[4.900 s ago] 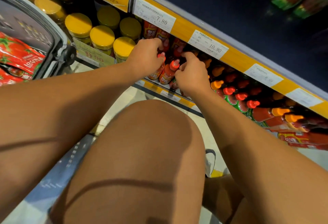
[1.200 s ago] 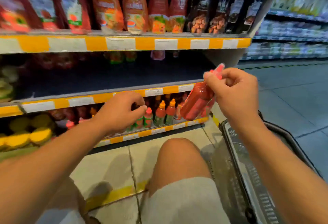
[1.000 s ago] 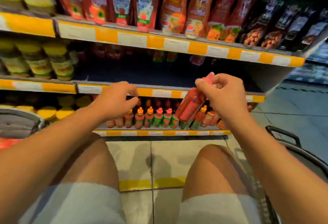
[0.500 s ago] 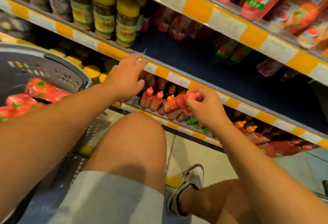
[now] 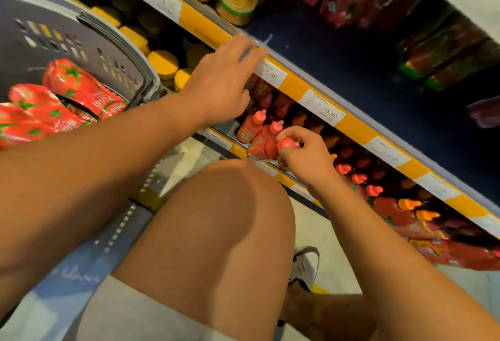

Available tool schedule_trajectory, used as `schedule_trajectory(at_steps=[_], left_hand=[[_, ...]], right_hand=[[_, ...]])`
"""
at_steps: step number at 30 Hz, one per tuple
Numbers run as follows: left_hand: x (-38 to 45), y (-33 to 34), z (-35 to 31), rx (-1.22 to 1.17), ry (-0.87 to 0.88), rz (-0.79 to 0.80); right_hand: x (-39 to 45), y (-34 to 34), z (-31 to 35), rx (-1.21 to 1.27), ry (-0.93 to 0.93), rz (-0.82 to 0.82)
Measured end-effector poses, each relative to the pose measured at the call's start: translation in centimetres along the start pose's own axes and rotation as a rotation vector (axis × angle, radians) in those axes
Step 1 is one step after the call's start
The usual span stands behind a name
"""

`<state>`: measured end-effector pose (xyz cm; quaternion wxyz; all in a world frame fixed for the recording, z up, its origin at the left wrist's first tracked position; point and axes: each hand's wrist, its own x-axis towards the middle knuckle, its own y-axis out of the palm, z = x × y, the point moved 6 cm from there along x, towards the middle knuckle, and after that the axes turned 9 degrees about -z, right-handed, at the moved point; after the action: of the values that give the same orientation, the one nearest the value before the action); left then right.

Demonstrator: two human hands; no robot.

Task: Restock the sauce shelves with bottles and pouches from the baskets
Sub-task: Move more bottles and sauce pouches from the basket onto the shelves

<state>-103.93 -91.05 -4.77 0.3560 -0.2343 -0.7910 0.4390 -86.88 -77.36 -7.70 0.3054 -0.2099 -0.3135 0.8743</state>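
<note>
Right hand (image 5: 305, 158) pinching pink cap of red plastic sauce bottle (image 5: 263, 148), frame centre, at bottom shelf lip (image 5: 282, 177). Left hand (image 5: 224, 81) hovering loose, fingers spread, empty. Advice: stand bottle upright, slide behind front pink-capped bottles (image 5: 251, 127).

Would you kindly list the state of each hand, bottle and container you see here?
Right hand: grip on the red bottle's cap.
Red bottle: tilted, at the bottom shelf's front edge.
Left hand: open, fingers on the shelf rail.
Grey basket: holding tomato pouches.
Yellow-lidded jars: shelved, closed.
</note>
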Motion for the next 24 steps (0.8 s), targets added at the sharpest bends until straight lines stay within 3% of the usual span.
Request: schedule_trajectory(at_steps=[8, 17, 24], left_hand=[[0.5, 0.2, 1.0, -0.077, -0.028, -0.104], [0.9, 0.7, 1.2, -0.071, -0.048, -0.117], [1.5, -0.5, 1.7, -0.126, -0.011, -0.083]], right_hand=[[3.2, 3.7, 0.1, -0.080, -0.101, 0.010], [6.3, 5.6, 2.4, -0.219, -0.437, -0.029], [7.9, 8.9, 5.2, -0.465, -0.717, 0.070]])
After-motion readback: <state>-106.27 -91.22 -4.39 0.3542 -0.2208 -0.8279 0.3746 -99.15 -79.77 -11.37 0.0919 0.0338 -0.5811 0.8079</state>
